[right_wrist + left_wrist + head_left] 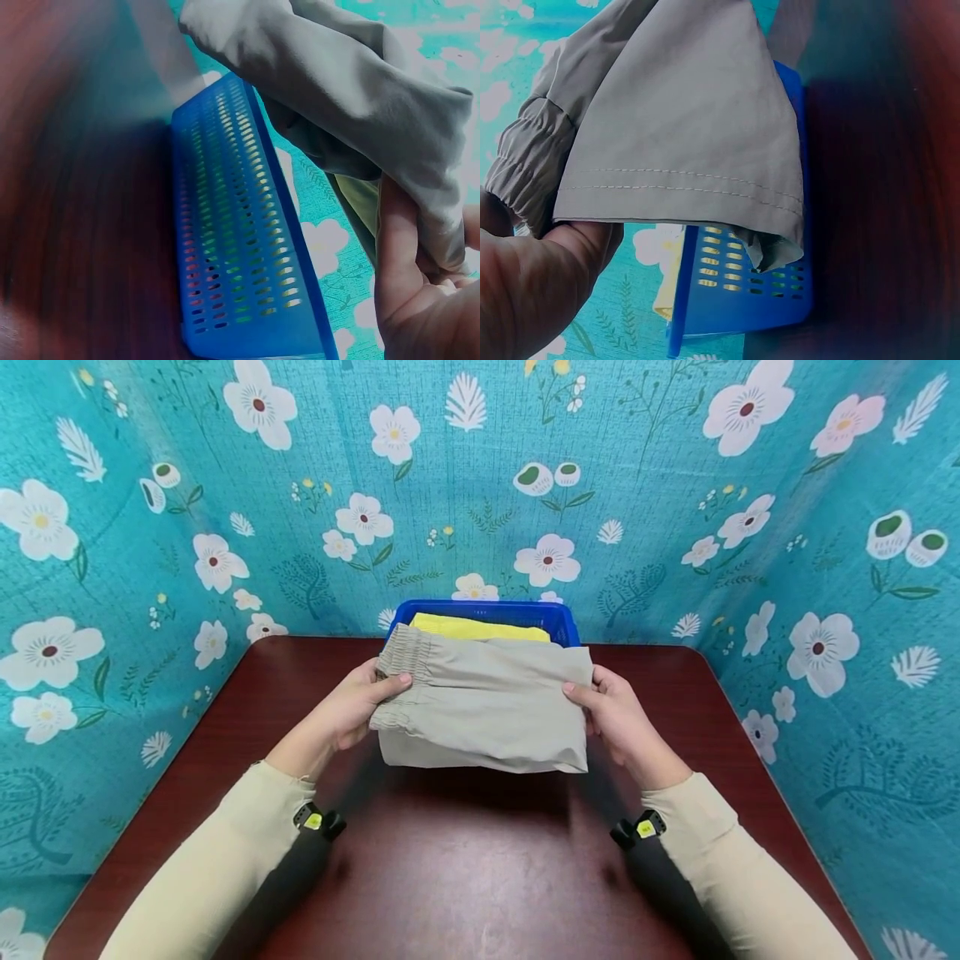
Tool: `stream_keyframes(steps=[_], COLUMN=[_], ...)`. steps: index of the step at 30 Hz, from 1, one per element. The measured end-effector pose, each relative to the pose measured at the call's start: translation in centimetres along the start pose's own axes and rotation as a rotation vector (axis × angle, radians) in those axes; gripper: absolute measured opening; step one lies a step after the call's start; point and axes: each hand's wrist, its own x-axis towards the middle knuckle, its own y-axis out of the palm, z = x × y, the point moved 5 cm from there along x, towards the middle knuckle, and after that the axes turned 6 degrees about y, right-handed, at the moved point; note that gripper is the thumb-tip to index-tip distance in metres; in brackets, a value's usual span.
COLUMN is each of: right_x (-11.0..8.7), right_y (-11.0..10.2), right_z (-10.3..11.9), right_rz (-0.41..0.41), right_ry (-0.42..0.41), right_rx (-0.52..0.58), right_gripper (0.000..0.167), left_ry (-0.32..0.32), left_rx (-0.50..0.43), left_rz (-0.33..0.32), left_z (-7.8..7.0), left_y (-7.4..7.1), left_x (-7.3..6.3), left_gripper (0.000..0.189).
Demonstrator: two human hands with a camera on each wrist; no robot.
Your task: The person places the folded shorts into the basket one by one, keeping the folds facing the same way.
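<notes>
A folded grey-beige pair of elastic-waist shorts or trousers (487,702) hangs in the air between both hands. At its gathered waistband end, my left hand (360,702) pinches the cloth, thumb on top and fingers underneath. My right hand (618,710) grips the opposite edge the same way. In the left wrist view a stitched hem of the garment (682,150) droops beside the thumb. The right wrist view has the cloth (337,90) bunched between thumb and fingers. Behind and below the garment stands a blue plastic basket (483,607), partly hidden by it.
Yellow cloth (480,628) lies in the basket. Slots in the basket's side (232,210) let red, green and yellow contents through to view. The basket stands at the far edge of a dark red-brown table (480,868). A teal floral curtain (465,485) encloses the back and sides.
</notes>
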Motion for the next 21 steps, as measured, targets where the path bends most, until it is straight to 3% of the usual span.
stream_keyframes(steps=[21], right_x=[3.0], right_y=[-0.4], right_z=[2.8], right_rz=[-0.027], right_ry=[-0.029], right_rx=[0.035], right_gripper=[0.034], left_ry=[0.016], left_rx=[0.051], left_rz=[-0.002], left_z=[-3.5], left_y=[-0.7], left_x=[3.2], left_gripper=[0.045])
